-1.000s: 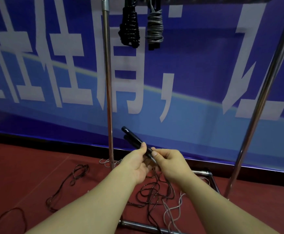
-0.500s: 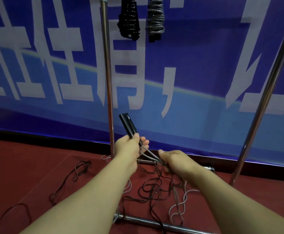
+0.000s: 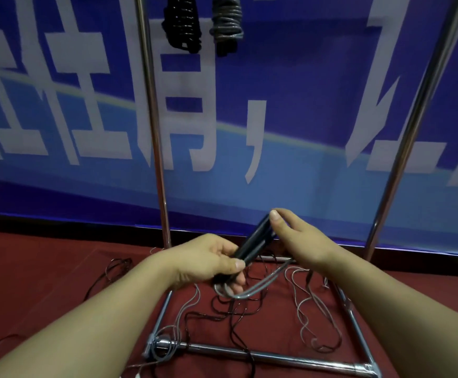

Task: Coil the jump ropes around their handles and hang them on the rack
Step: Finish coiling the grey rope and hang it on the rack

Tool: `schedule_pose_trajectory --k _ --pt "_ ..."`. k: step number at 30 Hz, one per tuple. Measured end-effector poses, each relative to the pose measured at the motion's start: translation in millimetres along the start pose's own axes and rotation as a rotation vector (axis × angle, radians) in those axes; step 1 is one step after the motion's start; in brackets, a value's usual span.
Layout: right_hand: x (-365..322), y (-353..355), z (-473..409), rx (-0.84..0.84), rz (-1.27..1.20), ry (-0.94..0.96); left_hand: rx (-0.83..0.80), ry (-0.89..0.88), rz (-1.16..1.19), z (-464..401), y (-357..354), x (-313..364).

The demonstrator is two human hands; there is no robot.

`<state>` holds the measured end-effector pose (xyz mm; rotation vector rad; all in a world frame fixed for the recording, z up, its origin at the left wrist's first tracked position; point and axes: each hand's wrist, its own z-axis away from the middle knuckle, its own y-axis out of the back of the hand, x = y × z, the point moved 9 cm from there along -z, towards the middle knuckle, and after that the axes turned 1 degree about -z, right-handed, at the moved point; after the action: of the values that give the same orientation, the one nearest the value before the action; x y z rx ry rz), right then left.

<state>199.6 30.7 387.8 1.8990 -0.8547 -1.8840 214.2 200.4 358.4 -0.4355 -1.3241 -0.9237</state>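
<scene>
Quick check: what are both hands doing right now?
Left hand: grips the lower end of the paired black handles.
Right hand: thumb and fingers pinch the upper end of the handles; grey rope loops below.

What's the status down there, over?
Left hand grips black handles; right hand on their top. Grey rope uncoiled. Loose ropes underfoot.

Blue banner [image 3: 290, 85] with big white characters covers whole back wall. Black strip [image 3: 45, 223] runs along bottom of banner. Floor [image 3: 31, 268] is dark red carpet. Light is even, with soft shine on banner.
</scene>
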Motion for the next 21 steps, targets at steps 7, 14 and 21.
schedule_pose_trajectory --k 7,14,21 --pt "-5.9 8.2 -0.5 -0.001 -0.26 0.017 0.09 0.001 0.127 -0.6 -8.4 17.1" --pt "-28.3 14.4 6.7 0.115 -0.137 0.091 0.253 0.0 0.155 2.5 -8.3 16.6" --pt "-39.9 14.0 22.2 -0.096 -0.139 0.052 0.3 -0.025 -0.18 30.5 -2.2 37.1"
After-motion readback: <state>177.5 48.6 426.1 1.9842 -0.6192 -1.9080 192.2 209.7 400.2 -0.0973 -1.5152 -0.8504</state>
